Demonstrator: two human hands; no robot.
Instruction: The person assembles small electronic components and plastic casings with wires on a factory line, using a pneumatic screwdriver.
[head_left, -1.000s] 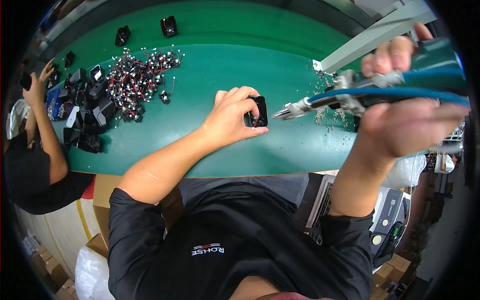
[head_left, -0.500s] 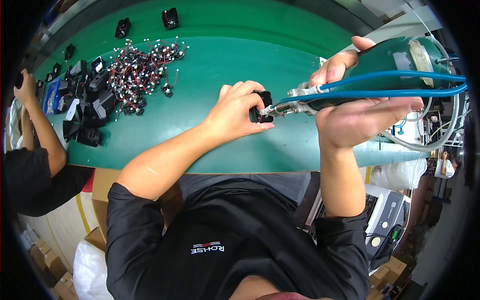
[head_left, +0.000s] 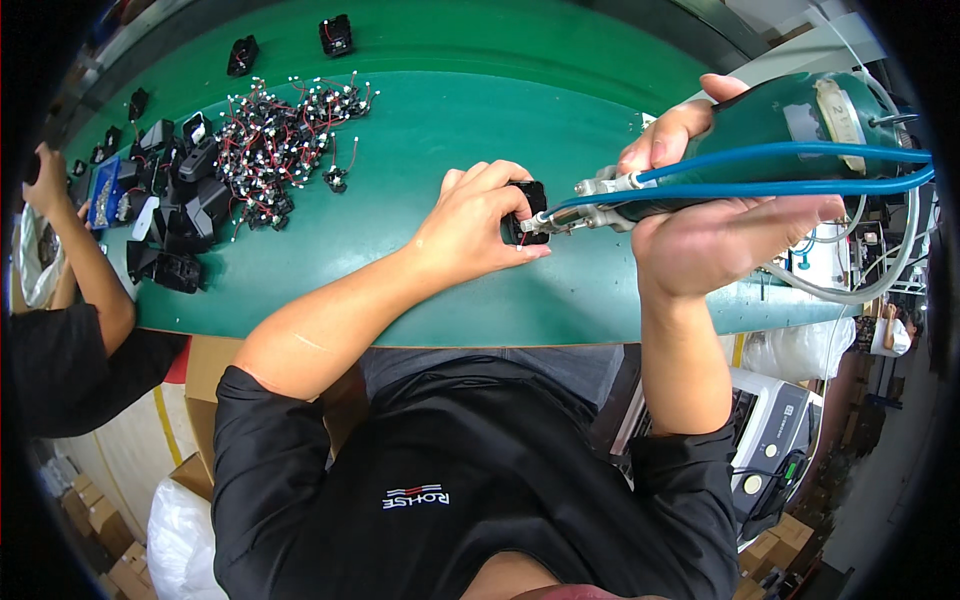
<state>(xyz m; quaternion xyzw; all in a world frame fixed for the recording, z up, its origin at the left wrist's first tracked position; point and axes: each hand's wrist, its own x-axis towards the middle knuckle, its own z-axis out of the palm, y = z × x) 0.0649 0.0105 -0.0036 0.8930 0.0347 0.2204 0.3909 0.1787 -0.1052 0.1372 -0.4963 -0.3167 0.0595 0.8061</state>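
Observation:
My left hand is closed around a small black plastic housing on the green table, its fingers reaching into the open side. A thin red wire and a small white connector show at that opening. On the right, my right hand wraps around a thick green cylindrical air-powered tool, fed by blue hoses. The tool lies roughly level, its metal nose pointing left. Its tip meets the housing beside my left fingertips, where the exact contact is hidden.
A heap of small black parts with red wires and white connectors covers the table's left part. Beside it are black housings and a blue tray. Two black housings sit farther back. A co-worker's arm is at far left.
Both my hands, the housing and the tool stay almost still. The co-worker's arm at the far left has shifted slightly, and a second hand now shows near the blue tray.

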